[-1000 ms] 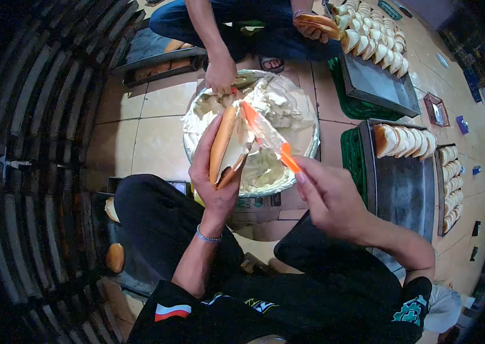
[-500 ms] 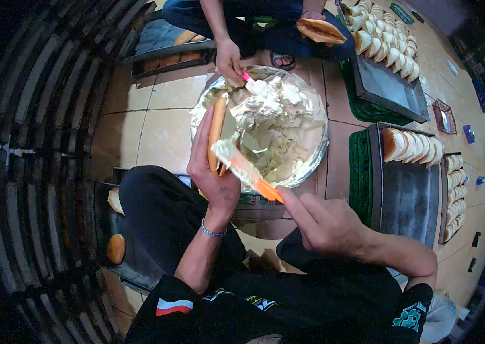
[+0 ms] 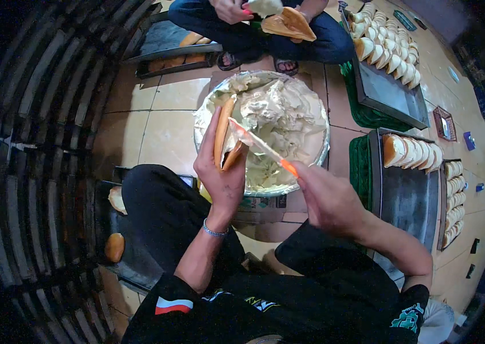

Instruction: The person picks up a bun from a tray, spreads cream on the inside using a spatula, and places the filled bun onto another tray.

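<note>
In my left hand (image 3: 216,172) is an oblong split bun (image 3: 223,132), held upright over a large round bowl (image 3: 288,126) of pale cream, with white cream inside the bun's opening. My right hand (image 3: 328,203) grips an orange spatula (image 3: 285,164) whose cream-smeared blade reaches up-left to touch the bun at its opening.
A co-worker (image 3: 317,49) sits opposite, holding a bun (image 3: 288,26) and a cream-laden pink spatula (image 3: 262,8). Trays of filled buns (image 3: 403,152) (image 3: 386,49) (image 3: 453,203) stand at right on green crates (image 3: 360,166). More trays (image 3: 168,40) (image 3: 139,264) lie at left, beside a dark slatted rack (image 3: 42,160).
My right hand and spatula dipped down, then rose back to the bun. My left hand shifted slightly right. The co-worker's hand lifted the pink spatula with cream from the bowl to their bun.
</note>
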Demonstrator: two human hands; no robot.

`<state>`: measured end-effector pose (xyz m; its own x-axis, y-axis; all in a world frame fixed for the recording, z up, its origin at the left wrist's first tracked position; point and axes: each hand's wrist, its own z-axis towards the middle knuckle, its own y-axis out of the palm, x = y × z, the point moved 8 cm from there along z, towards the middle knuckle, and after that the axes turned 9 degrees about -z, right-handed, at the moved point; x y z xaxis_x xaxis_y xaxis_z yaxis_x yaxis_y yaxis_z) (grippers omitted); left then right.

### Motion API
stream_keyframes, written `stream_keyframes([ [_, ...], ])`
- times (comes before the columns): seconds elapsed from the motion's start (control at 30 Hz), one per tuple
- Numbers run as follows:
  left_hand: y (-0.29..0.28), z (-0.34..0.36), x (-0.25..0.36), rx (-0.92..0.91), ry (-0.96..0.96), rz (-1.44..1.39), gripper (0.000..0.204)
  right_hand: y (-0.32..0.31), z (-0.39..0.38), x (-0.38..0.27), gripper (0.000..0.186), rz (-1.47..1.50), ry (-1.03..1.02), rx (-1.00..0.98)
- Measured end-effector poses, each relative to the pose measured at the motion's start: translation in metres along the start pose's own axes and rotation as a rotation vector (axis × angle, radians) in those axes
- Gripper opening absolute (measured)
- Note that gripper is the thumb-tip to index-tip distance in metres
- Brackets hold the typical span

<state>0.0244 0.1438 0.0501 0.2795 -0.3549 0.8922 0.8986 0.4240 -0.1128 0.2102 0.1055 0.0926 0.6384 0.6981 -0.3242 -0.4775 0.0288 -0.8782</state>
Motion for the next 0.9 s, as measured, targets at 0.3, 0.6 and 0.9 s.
stream_keyframes([
  [0.3, -0.014, 0.001, -0.003, 0.036, 0.010, 0.169, 0.061, 0.000, -0.007, -0.035, 0.057, -0.050, -0.164, -0.187],
  [0.6, -0.005, -0.003, -0.017, 0.049, -0.046, 0.035, 0.063, 0.011, -0.002, 0.001, 0.048, 0.098, 0.040, 0.069],
  [0.9, 0.007, -0.013, -0.059, 0.029, -0.699, -0.922, 0.039, -0.030, -0.004, 0.036, 0.021, -0.032, 0.052, 0.249],
])
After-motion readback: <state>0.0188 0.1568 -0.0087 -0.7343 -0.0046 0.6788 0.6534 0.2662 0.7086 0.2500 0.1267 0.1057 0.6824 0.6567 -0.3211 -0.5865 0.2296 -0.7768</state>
